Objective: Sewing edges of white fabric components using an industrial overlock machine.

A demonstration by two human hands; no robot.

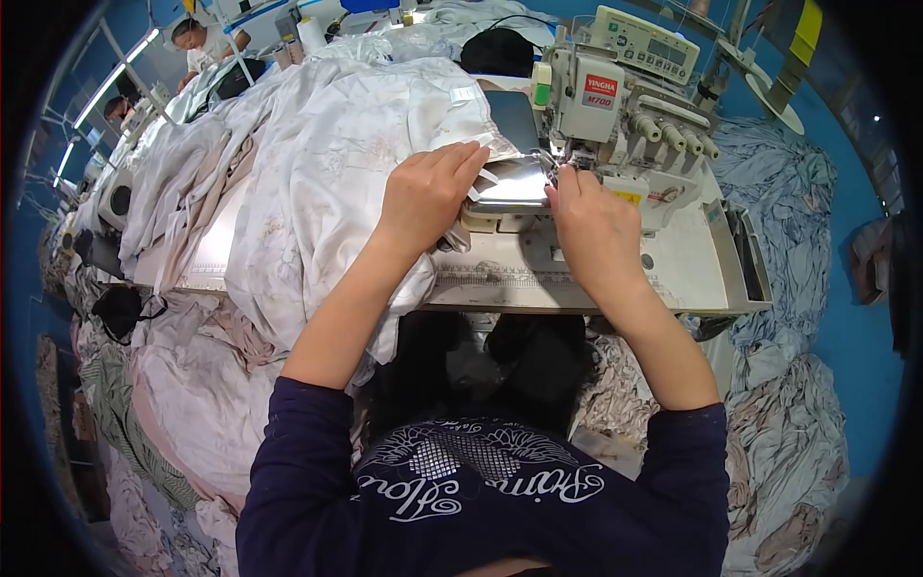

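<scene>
My left hand (423,197) is closed on the edge of a pale white garment (327,144), fingers together just left of the machine's shiny metal plate (514,185). A narrow white strip (484,180) sticks out by its fingertips. My right hand (598,231) is closed in a pinch beside the needle area of a white overlock sewing machine (586,101). What its fingers hold, if anything, is too small and hidden to make out. The garment spreads over the table's left side and hangs over the front edge.
The white sewing table (510,279) has a ruler strip along its front. A control panel (646,46) stands behind the machine. Heaps of pale cloth (207,385) lie at left and bluish cloth (784,240) at right. Another person (200,43) works at the far left.
</scene>
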